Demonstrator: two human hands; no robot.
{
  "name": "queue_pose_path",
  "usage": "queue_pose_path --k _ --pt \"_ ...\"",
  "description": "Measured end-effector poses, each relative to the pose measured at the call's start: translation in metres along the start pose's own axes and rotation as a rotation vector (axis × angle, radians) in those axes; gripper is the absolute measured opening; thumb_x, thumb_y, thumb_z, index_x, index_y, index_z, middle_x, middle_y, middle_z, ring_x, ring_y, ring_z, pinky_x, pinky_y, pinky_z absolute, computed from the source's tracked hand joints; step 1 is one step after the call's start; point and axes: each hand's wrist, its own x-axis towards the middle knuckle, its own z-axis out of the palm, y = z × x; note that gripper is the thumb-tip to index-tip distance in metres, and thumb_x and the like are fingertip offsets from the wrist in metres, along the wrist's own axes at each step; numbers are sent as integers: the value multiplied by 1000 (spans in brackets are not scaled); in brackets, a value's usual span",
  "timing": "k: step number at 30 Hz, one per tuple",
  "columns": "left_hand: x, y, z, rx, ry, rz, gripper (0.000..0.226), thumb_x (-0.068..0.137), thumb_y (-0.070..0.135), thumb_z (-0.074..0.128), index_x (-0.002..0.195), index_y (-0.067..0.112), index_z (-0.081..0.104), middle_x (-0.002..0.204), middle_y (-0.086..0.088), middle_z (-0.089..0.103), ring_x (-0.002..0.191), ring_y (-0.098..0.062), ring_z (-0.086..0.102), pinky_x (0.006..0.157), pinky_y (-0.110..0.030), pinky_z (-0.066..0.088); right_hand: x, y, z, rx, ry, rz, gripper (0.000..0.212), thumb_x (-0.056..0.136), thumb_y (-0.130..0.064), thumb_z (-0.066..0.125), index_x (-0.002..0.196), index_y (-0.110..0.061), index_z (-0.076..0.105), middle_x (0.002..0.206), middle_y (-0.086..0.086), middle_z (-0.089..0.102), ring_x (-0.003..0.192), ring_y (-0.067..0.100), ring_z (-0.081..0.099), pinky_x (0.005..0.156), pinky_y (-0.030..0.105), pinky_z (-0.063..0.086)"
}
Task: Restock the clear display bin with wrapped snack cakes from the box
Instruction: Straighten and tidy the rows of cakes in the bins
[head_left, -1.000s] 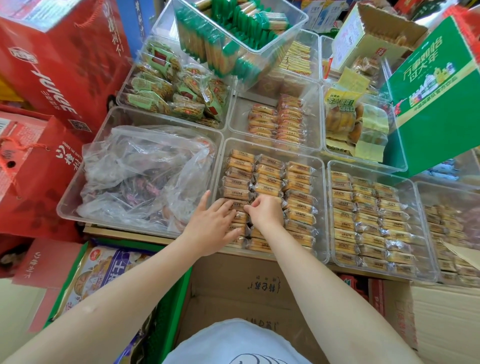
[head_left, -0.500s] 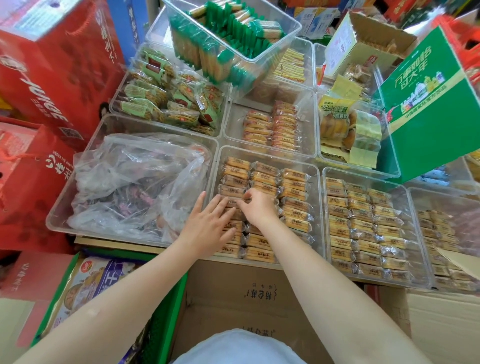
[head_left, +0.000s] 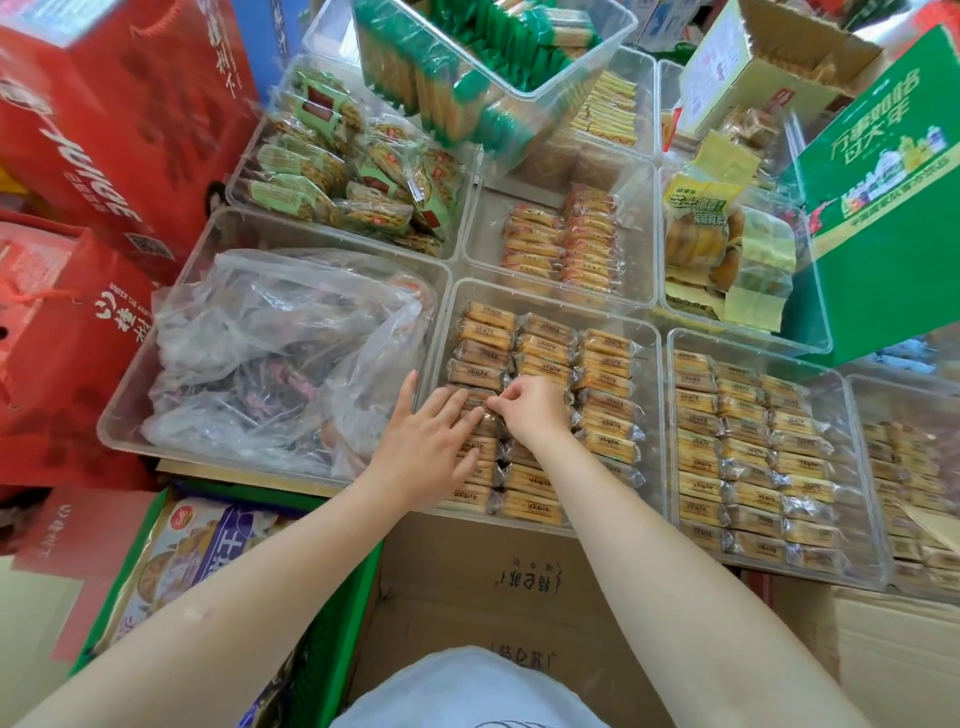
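Seating each cake squarely works best if the left hand (head_left: 423, 447) lies flat, fingers straight, steadying the left column while the right hand (head_left: 530, 408) pinches one snack cake (head_left: 480, 404) in a curled grip and tucks it down. In the clear display bin (head_left: 653, 364), near centre, cakes lie flat in three columns, long axes running left to right.

Wooden shelf (head_left: 249, 475) carries clear display bin (head_left: 545, 304), neighbouring clear bins (head_left: 675, 338) touching.
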Motion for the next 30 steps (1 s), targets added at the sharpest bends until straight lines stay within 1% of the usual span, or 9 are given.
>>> queue_pose_path --k 5,8,10,14,19,22,25,28,30 --pt "11 1 -6 18 17 18 64 103 57 19 158 27 32 163 -4 32 152 -25 23 117 -61 -23 -3 -11 -5 -281 32 -60 19 96 -40 64 95 -22 60 90 -2 66 83 22 63 70 34 52" --pt "21 -5 -9 0 35 5 65 102 59 18 160 31 24 169 -5 18 157 -25 9 118 -59 -21 -1 -10 -8 -222 146 -113 16 97 -31 62 105 -23 51 93 -3 65 79 21 61 60 30 44" --pt "28 -8 -12 15 16 -17 67 102 61 17 162 31 15 171 -5 9 158 -24 1 120 -59 -18 3 -7 -9 -180 160 -94 15 99 -32 58 111 -24 54 97 -3 65 81 21 61 63 31 46" --pt "34 -8 -14 37 -14 -30 68 102 60 19 162 29 17 170 -5 16 157 -24 8 121 -58 -18 10 -9 -8 -146 110 -35 19 100 -37 56 111 -23 63 103 -2 67 89 22 63 77 36 55" --pt "35 -7 -11 35 31 -27 67 101 57 24 160 26 26 167 -7 24 155 -25 15 118 -55 -19 11 -9 -4 -192 108 -115 20 100 -38 58 100 -21 69 92 -4 63 85 20 60 64 29 43" --pt "39 -9 -15 54 49 14 64 99 55 30 154 23 40 168 -10 18 157 -27 7 121 -54 -18 13 -14 -11 -415 102 -251 25 103 -35 51 93 -17 65 91 -1 63 85 23 62 61 30 43" --pt "49 -12 -19 86 34 77 57 99 53 35 142 19 51 167 -13 23 157 -29 9 123 -54 -15 19 -16 -20 -356 196 -306 21 104 -28 46 98 -16 63 93 1 65 86 25 64 61 31 46" --pt "52 -12 -20 97 10 45 65 98 55 34 150 15 40 160 -15 37 152 -33 25 126 -53 -7 23 -16 -21 -331 199 -280 23 104 -24 45 115 -15 63 108 5 66 93 28 64 69 34 52" --pt "52 -10 -18 126 14 25 73 99 55 32 156 10 29 157 -18 39 149 -35 30 126 -51 -7 24 -15 -17 -357 182 -250 27 105 -30 45 116 -15 63 111 5 65 94 27 64 68 34 51"
